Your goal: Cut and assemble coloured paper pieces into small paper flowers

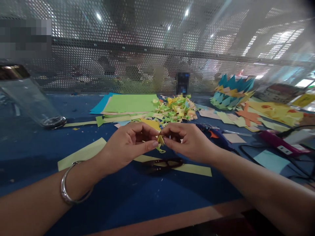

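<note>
Between my two hands, above the blue tabletop, is a small folded piece of yellow paper (pixel 160 140). My left hand (pixel 131 141) pinches it from the left with thumb and fingertips. From the other side, my right hand (pixel 185 141) pinches it as well. A thin curled yellow-green strip dangles just under the fold. Below the hands lie dark thread snips (pixel 167 163) across a pale yellow paper strip (pixel 197 169). Beyond my fingers is a heap of small yellow and green paper pieces (pixel 180 109).
Green paper sheets (pixel 133 103) are stacked at the back. A glass jar (pixel 31 98) stands left. On the right are a blue glue gun (pixel 219 137), a purple power strip (pixel 283 144) with cables, and a folded paper crown (pixel 231 91). Perforated metal panel (pixel 147 62) rises behind.
</note>
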Action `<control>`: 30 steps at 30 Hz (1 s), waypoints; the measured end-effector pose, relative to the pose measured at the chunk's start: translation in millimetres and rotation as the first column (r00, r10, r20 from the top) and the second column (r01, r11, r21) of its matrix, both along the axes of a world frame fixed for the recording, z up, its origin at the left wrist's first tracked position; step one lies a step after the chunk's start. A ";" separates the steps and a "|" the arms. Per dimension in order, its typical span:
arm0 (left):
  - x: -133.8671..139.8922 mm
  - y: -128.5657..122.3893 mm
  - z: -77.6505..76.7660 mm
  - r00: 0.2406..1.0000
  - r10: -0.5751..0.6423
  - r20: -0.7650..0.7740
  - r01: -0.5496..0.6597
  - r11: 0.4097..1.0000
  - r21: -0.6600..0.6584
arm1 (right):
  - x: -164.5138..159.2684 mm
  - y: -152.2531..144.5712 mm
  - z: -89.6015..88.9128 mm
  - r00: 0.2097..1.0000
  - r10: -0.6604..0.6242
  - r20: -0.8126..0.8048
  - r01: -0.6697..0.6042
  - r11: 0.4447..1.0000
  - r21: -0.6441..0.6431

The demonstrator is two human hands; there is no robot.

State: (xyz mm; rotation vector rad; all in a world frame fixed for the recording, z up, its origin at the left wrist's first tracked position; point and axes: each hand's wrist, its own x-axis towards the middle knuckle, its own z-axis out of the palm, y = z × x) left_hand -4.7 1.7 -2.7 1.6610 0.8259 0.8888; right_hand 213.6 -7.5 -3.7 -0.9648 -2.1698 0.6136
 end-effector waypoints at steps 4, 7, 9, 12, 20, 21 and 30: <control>-1.5 1.6 -2.1 0.999 -0.032 0.007 0.032 0.999 -0.009 | 1.0 0.0 0.6 1.000 0.018 -0.020 -0.019 1.000 -0.022; -2.6 1.8 -2.2 0.999 -0.044 0.014 0.044 0.999 -0.013 | 1.8 -0.9 1.7 0.999 0.025 -0.030 -0.027 0.998 -0.049; -3.2 2.1 -2.2 0.999 -0.049 0.018 0.049 0.999 -0.012 | 2.2 -1.7 2.6 0.999 0.028 -0.029 -0.029 0.998 -0.059; -4.3 3.4 -2.5 0.998 -0.054 0.014 0.055 0.998 -0.009 | 2.1 -2.7 3.8 0.999 0.028 -0.029 -0.030 0.997 -0.070; -6.8 5.4 -0.4 0.999 -0.054 0.000 0.054 0.998 -0.036 | 1.1 -4.3 4.9 0.998 0.041 -0.053 -0.046 0.994 -0.097; -6.7 5.4 0.1 0.998 -0.056 0.001 0.056 0.998 -0.034 | 1.3 -4.4 4.9 0.997 0.043 -0.059 -0.048 0.994 -0.101; -3.8 -3.4 -0.1 0.994 0.041 -0.101 -0.027 0.991 0.133 | -0.5 -3.8 2.2 0.999 0.030 -0.027 -0.031 0.999 -0.041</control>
